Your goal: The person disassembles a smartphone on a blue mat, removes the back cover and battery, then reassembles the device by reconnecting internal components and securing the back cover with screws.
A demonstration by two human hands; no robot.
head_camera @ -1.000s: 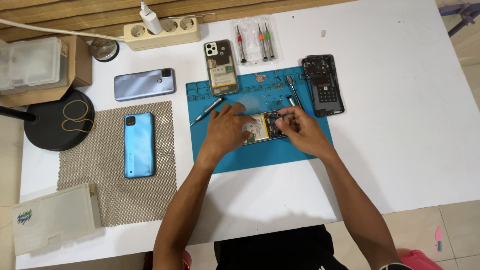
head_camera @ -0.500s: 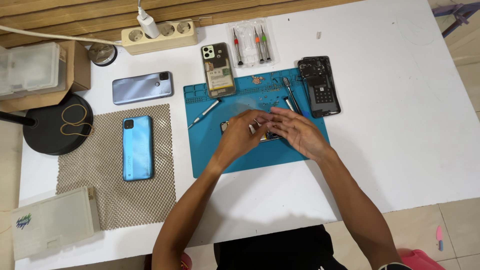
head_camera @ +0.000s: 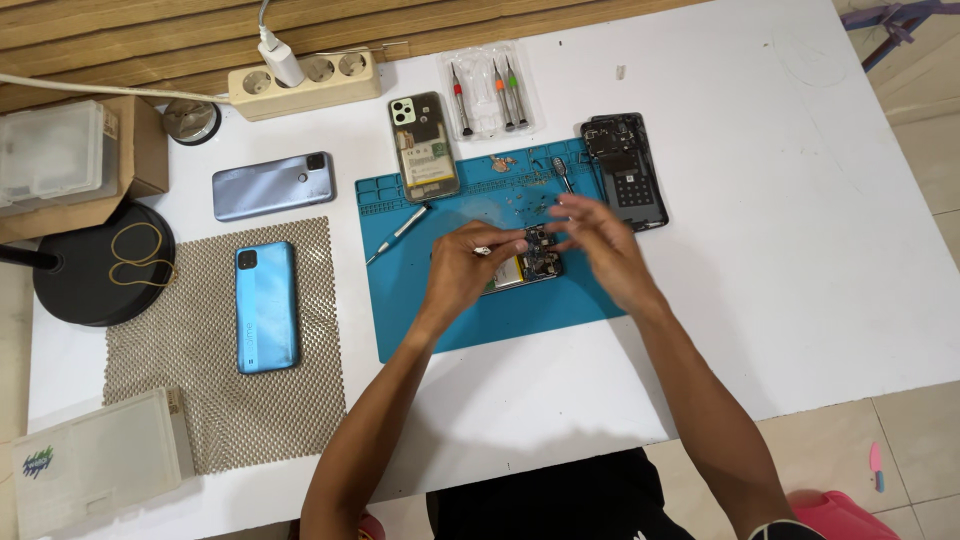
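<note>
An opened phone (head_camera: 530, 266) with its circuit board bare lies on the blue repair mat (head_camera: 420, 300). My left hand (head_camera: 465, 272) rests over its left part, and thumb and forefinger pinch a small metal piece (head_camera: 483, 251). My right hand (head_camera: 600, 250) hovers just to the right of the phone with its fingers spread and blurred, holding nothing that I can see. Small screws and bits (head_camera: 520, 200) lie scattered on the mat behind the hands.
A screwdriver (head_camera: 397, 233) and tweezers (head_camera: 563, 175) lie on the mat. A dismantled phone (head_camera: 424, 145), a screwdriver pack (head_camera: 488, 95) and a black phone frame (head_camera: 626, 170) lie behind it. Two phones (head_camera: 266, 305) (head_camera: 272, 185), a power strip (head_camera: 305, 82) and plastic boxes (head_camera: 95, 460) are at left.
My hands came off the opened phone and lifted a little. The left now pinches a small metal piece; the right has opened and moved to the right.
</note>
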